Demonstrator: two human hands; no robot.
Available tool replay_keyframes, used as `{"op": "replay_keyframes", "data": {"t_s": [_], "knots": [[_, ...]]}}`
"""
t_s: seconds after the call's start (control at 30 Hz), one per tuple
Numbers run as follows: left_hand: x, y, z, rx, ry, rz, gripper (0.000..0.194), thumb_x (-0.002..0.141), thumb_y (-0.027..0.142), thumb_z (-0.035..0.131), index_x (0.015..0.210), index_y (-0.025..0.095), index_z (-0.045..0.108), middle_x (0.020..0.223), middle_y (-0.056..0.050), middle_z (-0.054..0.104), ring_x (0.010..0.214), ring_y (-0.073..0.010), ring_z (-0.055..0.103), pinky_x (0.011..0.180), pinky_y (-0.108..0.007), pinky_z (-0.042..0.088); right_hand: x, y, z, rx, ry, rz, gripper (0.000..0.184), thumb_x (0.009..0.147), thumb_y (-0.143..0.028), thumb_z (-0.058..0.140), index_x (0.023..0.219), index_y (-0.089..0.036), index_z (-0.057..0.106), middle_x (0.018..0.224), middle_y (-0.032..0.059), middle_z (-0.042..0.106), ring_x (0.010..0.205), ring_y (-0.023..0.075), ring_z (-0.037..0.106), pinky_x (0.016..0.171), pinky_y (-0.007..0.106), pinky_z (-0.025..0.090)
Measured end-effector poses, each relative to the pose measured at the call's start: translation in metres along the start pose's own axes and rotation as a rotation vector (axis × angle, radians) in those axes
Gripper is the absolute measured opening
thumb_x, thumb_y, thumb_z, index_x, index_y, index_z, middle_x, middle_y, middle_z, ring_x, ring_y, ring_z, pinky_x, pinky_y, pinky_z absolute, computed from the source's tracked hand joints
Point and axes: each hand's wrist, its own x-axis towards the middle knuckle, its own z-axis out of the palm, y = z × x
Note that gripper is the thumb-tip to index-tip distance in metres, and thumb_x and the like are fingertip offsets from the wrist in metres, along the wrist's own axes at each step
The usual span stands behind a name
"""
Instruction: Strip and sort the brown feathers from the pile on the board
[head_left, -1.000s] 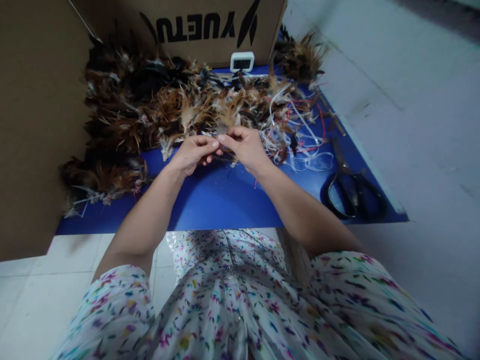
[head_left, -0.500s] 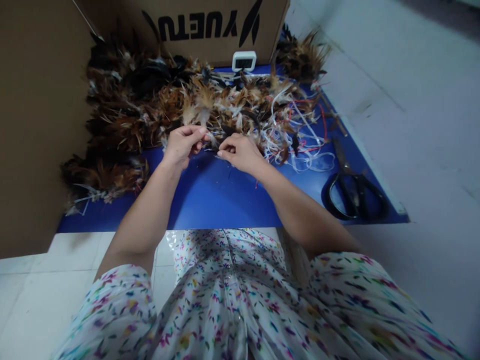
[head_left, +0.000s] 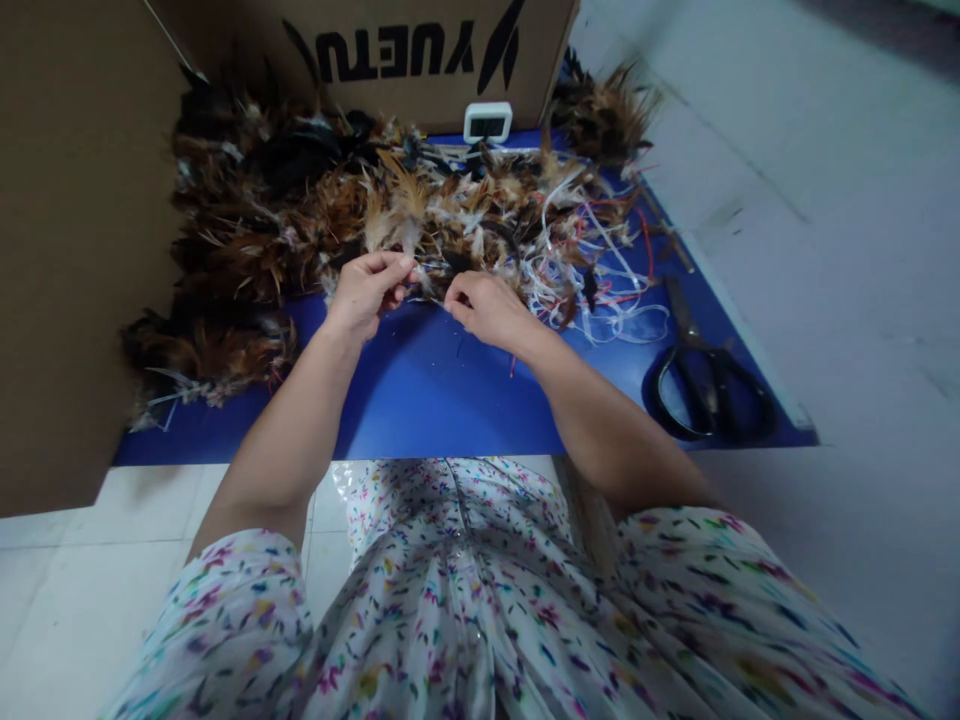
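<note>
The feathers (head_left: 330, 205) are brown and black, the ribbons (head_left: 551, 285) white and red, the tabletop (head_left: 450, 400) plain blue.

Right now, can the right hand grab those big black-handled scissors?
Probably yes. The black-handled scissors lie uncovered on the blue tabletop. The right hand would likely just have to swing outward, past the loose white and red strips.

The person wore a thin, light-looking white garment (head_left: 480, 620) scattered with small flecks of magenta, purple, blue, teal and yellow. Soft gathers ran lengthwise down its front, with a seam-like line near the middle. The loose left sleeve (head_left: 225, 610) and right sleeve (head_left: 705, 590), in matching print, ended around the elbows, leaving both forearms (head_left: 292, 400) bare.
</note>
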Motion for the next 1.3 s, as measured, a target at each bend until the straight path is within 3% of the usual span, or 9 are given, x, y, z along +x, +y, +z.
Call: {"op": "replay_keyframes", "data": {"t_s": [0.13,0.3,0.73,0.93,1.3], "knots": [[-0.003,0.002,0.002,-0.014,-0.03,-0.032,0.018,0.076,0.03,0.078,0.075,0.016,0.066,0.071,0.001,0.069,0.045,-0.0025,0.047,0.042,-0.015,0.034,-0.002,-0.002,-0.01,0.172,0.093,0.057,0.009,0.088,-0.017,0.057,0.084,-0.018,0.065,0.073,0.0004,0.064,0.067,0.0135,0.054,0.071,0.028,0.041],[-0.004,0.001,0.004,-0.007,-0.07,-0.043,0.021,0.073,0.032,0.081,0.075,0.016,0.067,0.073,-0.001,0.069,0.046,-0.0026,0.047,0.042,-0.015,0.035,-0.001,-0.001,-0.013,0.315,0.185,0.029,0.006,0.084,-0.018,0.06,0.08,-0.018,0.064,0.07,-0.0015,0.064,0.066,0.0116,0.054,0.069,0.027,0.041],[-0.007,-0.003,0.007,-0.023,-0.179,0.015,0.029,0.066,0.038,0.088,0.076,0.017,0.071,0.057,0.002,0.061,0.047,-0.0062,0.053,0.044,-0.017,0.04,0.002,-0.005,-0.013,0.798,0.109,0.166,0.009,0.081,-0.011,0.066,0.074,-0.015,0.062,0.061,-0.0013,0.065,0.051,0.0068,0.05,0.053,0.021,0.042],[-0.009,0.0,0.008,0.016,-0.211,-0.002,0.028,0.068,0.037,0.087,0.073,0.016,0.07,0.054,0.002,0.061,0.046,-0.0065,0.054,0.045,-0.017,0.041,0.0,-0.009,-0.015,0.898,0.083,0.244,0.011,0.082,-0.011,0.069,0.074,-0.015,0.061,0.058,-0.0017,0.063,0.049,0.0064,0.049,0.051,0.02,0.041],[-0.008,-0.003,0.008,0.016,-0.219,-0.026,0.028,0.065,0.036,0.088,0.074,0.016,0.071,0.056,0.002,0.062,0.049,-0.0075,0.057,0.045,-0.017,0.042,-0.001,-0.011,-0.018,0.874,0.063,0.261,0.013,0.078,-0.007,0.073,0.072,-0.014,0.064,0.058,-0.002,0.064,0.05,0.0057,0.047,0.05,0.019,0.038]]}}
